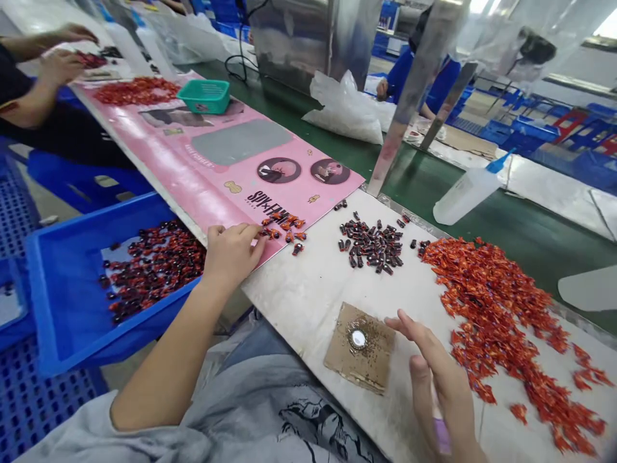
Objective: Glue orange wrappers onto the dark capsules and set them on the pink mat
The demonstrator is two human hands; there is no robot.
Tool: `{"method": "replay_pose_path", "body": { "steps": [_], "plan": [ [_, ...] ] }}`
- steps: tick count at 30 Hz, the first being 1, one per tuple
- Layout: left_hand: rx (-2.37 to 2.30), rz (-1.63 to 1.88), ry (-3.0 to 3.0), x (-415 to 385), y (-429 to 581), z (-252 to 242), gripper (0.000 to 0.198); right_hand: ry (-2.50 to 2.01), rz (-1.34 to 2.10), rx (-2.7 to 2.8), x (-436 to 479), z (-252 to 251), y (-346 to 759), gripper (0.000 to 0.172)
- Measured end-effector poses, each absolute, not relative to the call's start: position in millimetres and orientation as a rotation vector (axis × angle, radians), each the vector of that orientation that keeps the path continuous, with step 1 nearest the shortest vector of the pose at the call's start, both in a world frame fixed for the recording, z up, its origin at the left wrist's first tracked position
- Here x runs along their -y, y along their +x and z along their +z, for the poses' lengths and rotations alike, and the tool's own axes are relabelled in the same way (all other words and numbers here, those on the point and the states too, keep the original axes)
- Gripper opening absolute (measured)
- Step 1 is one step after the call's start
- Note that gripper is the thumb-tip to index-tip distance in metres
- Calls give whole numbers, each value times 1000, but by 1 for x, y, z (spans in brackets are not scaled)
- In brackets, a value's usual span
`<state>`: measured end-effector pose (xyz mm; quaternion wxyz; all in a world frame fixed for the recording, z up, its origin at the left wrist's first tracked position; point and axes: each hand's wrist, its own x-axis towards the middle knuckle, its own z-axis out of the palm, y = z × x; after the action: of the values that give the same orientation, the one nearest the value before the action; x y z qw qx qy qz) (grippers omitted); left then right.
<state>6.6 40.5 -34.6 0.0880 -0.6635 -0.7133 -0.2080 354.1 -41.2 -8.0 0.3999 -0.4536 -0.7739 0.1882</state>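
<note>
My left hand (234, 254) rests at the edge of the pink printed sheet (193, 186). Its thumb and index finger close on one of the small red-and-black pieces (289, 222) grouped there. My right hand (441, 370) is held over the white tabletop with thumb and index finger spread. A white-and-purple item (441, 434) shows against its palm; whether it is gripped I cannot tell. Left of this hand lies a cardboard square (335, 354) bearing a round white spot ringed by dark specks. Beyond it is a cluster of dark small pieces (371, 244).
Red-orange pieces (496, 308) are heaped at right. A blue bin (48, 283) with dark-red pieces stands at left. White bottles (467, 196) and a metal post (409, 96) are behind. A green basket (205, 96) and a co-worker's hands (62, 64) are at far left.
</note>
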Motion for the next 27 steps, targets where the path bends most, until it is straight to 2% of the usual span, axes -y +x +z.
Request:
{"method": "replay_pose_path", "body": {
  "steps": [4, 6, 9, 13, 19, 21, 24, 27],
  "plan": [
    [1960, -630, -2256, -56, 48, -24, 24, -1184, 685, 1816, 39, -1, 354, 47],
    [1837, -580, -2451, -68, 75, -21, 23, -1189, 777, 1746, 38, 2, 350, 44],
    [1716, -481, -2639, -89, 108, -21, 33, -1233, 985, 1619, 36, -2, 342, 43],
    [1688, -429, -2724, -105, 120, -26, 33, -1353, 1220, 1435, 35, -12, 335, 46],
    [1769, -640, -2702, -79, 109, -26, 30, -1382, 1192, 1317, 39, -19, 329, 47],
    [1818, -926, -2715, -54, 108, -26, 27, -1342, 1162, 1322, 42, -20, 326, 49],
    [2066, -1995, -2708, -11, 115, -28, 16, -1355, 1120, 1402, 46, -21, 323, 48],
    [2321, -2899, -2529, 25, 127, -31, 20, -1417, 1075, 1478, 47, -21, 321, 46]
  ]
}}
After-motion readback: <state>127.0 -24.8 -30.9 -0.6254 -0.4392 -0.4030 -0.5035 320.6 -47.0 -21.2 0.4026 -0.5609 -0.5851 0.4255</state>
